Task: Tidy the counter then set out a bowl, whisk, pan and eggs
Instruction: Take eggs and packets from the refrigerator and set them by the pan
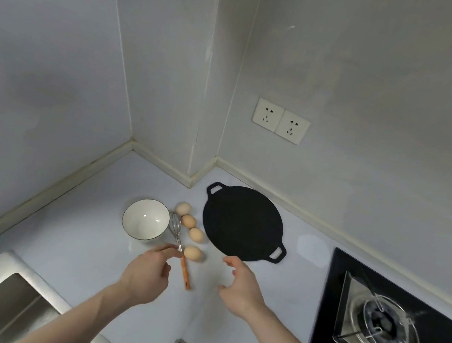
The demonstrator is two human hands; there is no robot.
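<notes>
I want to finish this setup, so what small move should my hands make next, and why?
Probably just draw both hands back. The bowl, whisk, four eggs and pan already lie on the counter. The left hand hovers by the whisk, the right hand is open, holding nothing.

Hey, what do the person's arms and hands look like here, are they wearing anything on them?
Both forearms are bare up to the frame's lower edge: no sleeves in view. The left hand and right hand have no gloves, and no rings, watch or bracelets show. The right hand is slightly blurred.
</notes>
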